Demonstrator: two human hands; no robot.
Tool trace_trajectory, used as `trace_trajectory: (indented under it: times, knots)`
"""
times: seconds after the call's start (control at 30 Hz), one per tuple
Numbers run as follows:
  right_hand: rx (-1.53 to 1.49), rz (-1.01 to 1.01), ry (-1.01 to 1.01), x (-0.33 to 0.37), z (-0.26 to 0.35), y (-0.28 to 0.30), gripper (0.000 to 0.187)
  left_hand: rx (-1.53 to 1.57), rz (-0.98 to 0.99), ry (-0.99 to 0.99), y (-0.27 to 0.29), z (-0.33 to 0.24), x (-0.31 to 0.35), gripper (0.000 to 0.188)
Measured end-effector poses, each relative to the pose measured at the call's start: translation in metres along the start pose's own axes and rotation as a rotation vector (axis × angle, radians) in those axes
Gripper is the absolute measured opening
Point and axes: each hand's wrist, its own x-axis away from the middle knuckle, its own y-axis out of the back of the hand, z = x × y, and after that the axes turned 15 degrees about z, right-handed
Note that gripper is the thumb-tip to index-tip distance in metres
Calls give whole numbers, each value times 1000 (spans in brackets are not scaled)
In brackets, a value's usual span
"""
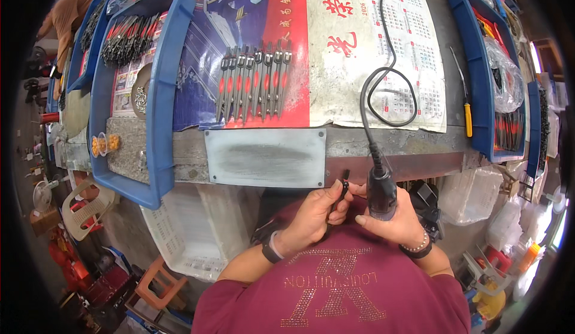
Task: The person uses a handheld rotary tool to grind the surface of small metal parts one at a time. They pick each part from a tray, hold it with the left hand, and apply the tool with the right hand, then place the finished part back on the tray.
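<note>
Close to my body, just below the bench edge, my left hand (311,217) is closed around a slim black piece (345,181) that sticks up past the fingertips. My right hand (395,223) grips a black corded power tool (381,196), which looks like an electric screwdriver. Its cable (363,94) runs up and loops over the bench. The right fingertips come close to the black piece; whether they touch it is hard to see. Beyond my hands, several slim dark tools with red inserts (256,82) lie side by side on a red and blue sheet.
A pale metal plate (263,158) is fixed at the bench edge. Blue bins (160,112) with similar tools stand left, another blue bin (481,76) right. A yellow-handled screwdriver (468,120) lies beside it. A white crate (197,232) sits below. Another person (75,11) is at far left.
</note>
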Motion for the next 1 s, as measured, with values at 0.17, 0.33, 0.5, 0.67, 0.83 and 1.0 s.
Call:
trace_trajectory:
  times: [0.17,0.33,0.5,0.67,0.83,1.0]
  knots:
    - [-6,-28,77,-9,5,3,50,17,-31,-2,-2,2,-1,39]
    - [13,-92,45,-26,9,11,49,-7,3,1,0,2,0,41]
    - [231,-85,18,-35,4,14,45,-7,45,-4,4,4,-1,41]
    - [181,-92,49,-36,2,14,46,16,4,-37,2,8,-3,39]
    - [-4,-84,-3,-34,7,15,53,-92,-28,-44,-4,8,0,36]
    - [68,-70,-21,-35,12,11,54,-213,-74,-93,-13,6,1,33]
